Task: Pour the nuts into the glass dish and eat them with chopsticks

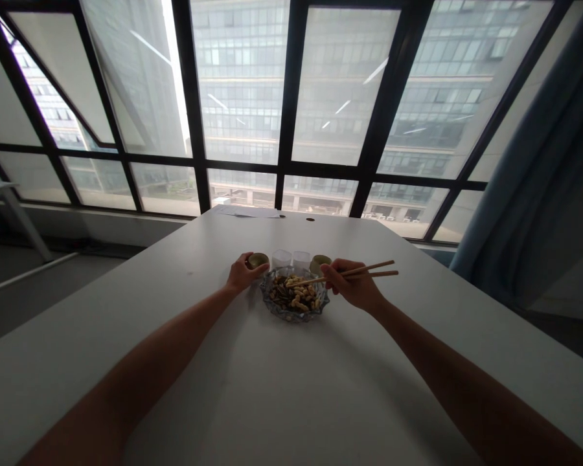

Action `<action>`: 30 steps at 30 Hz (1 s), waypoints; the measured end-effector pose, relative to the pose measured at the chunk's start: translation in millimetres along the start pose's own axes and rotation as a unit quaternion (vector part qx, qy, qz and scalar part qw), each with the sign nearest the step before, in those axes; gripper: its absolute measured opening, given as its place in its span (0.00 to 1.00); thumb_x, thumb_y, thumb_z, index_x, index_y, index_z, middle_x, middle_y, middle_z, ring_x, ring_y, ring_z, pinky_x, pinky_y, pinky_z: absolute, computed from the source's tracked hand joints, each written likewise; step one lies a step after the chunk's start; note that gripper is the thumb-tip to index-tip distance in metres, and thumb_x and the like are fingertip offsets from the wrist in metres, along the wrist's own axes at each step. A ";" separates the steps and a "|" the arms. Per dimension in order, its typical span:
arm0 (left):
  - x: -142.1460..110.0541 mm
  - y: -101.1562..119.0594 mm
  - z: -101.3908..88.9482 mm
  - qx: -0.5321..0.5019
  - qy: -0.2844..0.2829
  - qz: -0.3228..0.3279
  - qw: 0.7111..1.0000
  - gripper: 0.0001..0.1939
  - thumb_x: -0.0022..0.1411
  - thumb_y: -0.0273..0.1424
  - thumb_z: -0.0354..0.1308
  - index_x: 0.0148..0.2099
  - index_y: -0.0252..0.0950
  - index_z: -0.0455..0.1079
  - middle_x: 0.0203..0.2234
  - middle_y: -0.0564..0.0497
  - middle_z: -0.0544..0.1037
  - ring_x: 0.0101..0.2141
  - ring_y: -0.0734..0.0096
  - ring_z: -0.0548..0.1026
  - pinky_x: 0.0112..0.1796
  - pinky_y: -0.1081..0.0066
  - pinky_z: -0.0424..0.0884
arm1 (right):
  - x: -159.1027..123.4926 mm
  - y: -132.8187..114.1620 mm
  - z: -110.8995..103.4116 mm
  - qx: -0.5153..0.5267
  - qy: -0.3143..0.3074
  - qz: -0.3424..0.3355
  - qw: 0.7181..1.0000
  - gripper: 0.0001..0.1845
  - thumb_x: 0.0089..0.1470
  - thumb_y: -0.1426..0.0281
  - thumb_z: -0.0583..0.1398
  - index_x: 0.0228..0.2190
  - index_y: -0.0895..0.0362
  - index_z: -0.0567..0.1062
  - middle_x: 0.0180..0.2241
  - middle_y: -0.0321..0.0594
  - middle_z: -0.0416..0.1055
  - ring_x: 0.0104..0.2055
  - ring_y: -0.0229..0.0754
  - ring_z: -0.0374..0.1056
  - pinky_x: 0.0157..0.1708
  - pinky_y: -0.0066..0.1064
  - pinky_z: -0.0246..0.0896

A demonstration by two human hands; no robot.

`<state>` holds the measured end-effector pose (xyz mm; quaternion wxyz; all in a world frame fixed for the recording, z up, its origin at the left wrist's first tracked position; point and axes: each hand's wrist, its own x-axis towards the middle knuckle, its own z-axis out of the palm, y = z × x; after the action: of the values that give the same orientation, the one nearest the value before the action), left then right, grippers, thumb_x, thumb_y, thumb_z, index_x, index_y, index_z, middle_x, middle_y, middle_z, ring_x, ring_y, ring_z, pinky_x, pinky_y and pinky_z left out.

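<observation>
Two chopsticks (369, 268), slim, straight, light brown

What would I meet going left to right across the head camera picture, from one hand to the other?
Left hand → left green cup → left clear cup → right clear cup → right green cup → right hand.

My left hand (241, 273) covers part of the left green cup (259, 259); my right hand (357, 285) and the glass bowl (296, 317) partly hide the right green cup (319, 261). The bowl's rim obscures the bases of two clear cups (282, 259). Where my chopsticks (374, 271) meet the peanuts (304, 298), contact is too small to resolve. The lower edge crops my arms; the right edge, the curtain (529, 149).
</observation>
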<state>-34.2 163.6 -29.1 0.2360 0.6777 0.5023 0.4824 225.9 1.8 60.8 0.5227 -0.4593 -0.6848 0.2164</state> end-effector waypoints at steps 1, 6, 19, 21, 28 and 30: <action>0.1 -0.5 0.2 0.004 -0.002 0.000 1.000 0.39 0.47 0.51 0.68 0.56 0.32 0.68 0.42 0.41 0.79 0.40 0.60 0.78 0.41 0.65 0.74 | -0.4 -1.8 1.2 0.010 -0.008 0.002 1.000 0.26 0.52 0.47 0.64 0.19 0.57 0.73 0.17 0.39 0.71 0.15 0.35 0.63 0.13 0.25 0.56; -1.1 1.2 -0.2 0.032 -0.013 0.000 0.999 0.38 0.51 0.52 0.65 0.57 0.33 0.67 0.42 0.41 0.80 0.41 0.59 0.78 0.43 0.64 0.72 | -1.4 -1.2 4.6 -0.010 -0.028 -0.014 0.999 0.24 0.53 0.50 0.64 0.21 0.57 0.73 0.17 0.39 0.72 0.15 0.36 0.64 0.13 0.24 0.56; -1.8 4.5 3.6 0.163 0.039 0.024 0.986 0.34 0.51 0.54 0.63 0.53 0.37 0.73 0.51 0.38 0.74 0.53 0.45 0.69 0.53 0.55 0.62 | -1.7 5.1 8.6 0.028 -0.062 0.021 0.997 0.23 0.54 0.50 0.64 0.21 0.55 0.71 0.18 0.38 0.72 0.16 0.36 0.65 0.13 0.24 0.58; -1.8 4.2 3.3 0.167 0.035 0.019 0.985 0.34 0.51 0.54 0.62 0.53 0.37 0.73 0.50 0.37 0.73 0.53 0.44 0.69 0.53 0.54 0.62 | -1.7 3.0 8.9 0.035 -0.052 0.027 0.998 0.24 0.52 0.49 0.64 0.21 0.55 0.71 0.18 0.38 0.72 0.16 0.36 0.65 0.12 0.24 0.58; -1.0 2.7 3.3 0.160 0.036 0.008 0.986 0.36 0.47 0.56 0.64 0.52 0.38 0.73 0.49 0.38 0.73 0.53 0.45 0.68 0.53 0.56 0.63 | 3.5 -1.0 3.8 0.065 -0.004 0.052 0.997 0.29 0.47 0.44 0.66 0.19 0.57 0.69 0.16 0.38 0.72 0.13 0.34 0.63 0.09 0.22 0.55; -1.0 3.2 3.5 0.163 0.034 0.005 0.986 0.37 0.46 0.56 0.65 0.52 0.38 0.73 0.49 0.38 0.73 0.53 0.44 0.68 0.53 0.55 0.63 | 7.5 3.4 0.1 0.084 0.022 0.064 0.994 0.29 0.45 0.43 0.66 0.19 0.57 0.69 0.16 0.39 0.71 0.13 0.35 0.63 0.09 0.22 0.55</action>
<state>-29.6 162.1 -28.4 0.1028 0.6929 0.5782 0.4184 227.0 9.8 62.0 0.5593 -0.4610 -0.6221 0.2961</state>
